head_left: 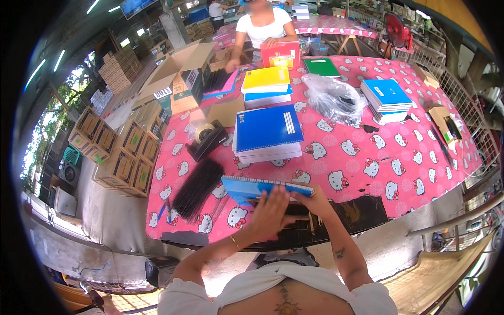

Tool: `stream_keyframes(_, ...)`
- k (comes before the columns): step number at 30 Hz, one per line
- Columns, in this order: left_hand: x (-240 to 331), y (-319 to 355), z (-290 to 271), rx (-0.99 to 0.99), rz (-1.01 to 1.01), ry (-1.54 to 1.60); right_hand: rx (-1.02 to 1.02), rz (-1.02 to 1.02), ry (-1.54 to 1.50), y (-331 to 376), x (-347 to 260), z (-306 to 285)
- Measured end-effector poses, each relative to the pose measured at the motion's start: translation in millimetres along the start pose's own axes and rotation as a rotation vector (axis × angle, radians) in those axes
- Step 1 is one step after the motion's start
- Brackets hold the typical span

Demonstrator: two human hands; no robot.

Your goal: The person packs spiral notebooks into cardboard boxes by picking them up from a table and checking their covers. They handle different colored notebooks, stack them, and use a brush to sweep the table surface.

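A light blue notebook (239, 189) stands tilted on its edge at the near side of the table, its top edge lined with a row of small holes or coil loops. My right hand (313, 200) grips its right end. Against its near face lies my left hand (270, 214), fingers stretched out and slightly blurred. Just left of the notebook is a bundle of black plastic binding coils (197, 190). Beyond it rises a stack of dark blue notebooks (268, 128).
A black tape dispenser (210, 143) sits left of the stack. Farther off are yellow notebooks (266, 79), a clear plastic bag (333, 100), another blue stack (387, 93) and an open carton (178, 79). Across the pink patterned table (367, 152), a person (262, 26) handles a red notebook (280, 54).
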State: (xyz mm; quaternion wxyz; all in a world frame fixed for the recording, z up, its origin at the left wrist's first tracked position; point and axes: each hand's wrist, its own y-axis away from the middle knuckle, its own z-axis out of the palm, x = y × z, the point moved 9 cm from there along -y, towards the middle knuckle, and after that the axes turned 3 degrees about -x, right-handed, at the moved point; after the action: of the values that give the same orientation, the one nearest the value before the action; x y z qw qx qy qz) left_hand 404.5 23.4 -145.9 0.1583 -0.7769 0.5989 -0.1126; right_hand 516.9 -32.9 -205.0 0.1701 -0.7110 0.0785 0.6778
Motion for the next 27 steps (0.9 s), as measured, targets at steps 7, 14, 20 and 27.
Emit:
stream_keyframes(7, 25.6, 2.3, 17.8, -0.200, 0.153, 0.004, 0.029, -0.128, 0.045, 0.0, -6.0, -3.3)
stream_keyframes(14, 43.2, 1.5, 4.2, -0.052, 0.216, 0.083, -0.032, -0.113, -0.024, 5.1, -2.6, 1.7)
stream_keyframes(20, 41.1, -34.3, -10.8, 0.064, 0.132, 0.139, -0.066, -0.171, -0.084, 3.5, 1.1, -2.7)
stream_keyframes(27, -63.9, 84.5, -61.2, 0.524, -0.308, 0.274, 0.019, 0.037, 0.132, 15.3, 6.2, 10.0)
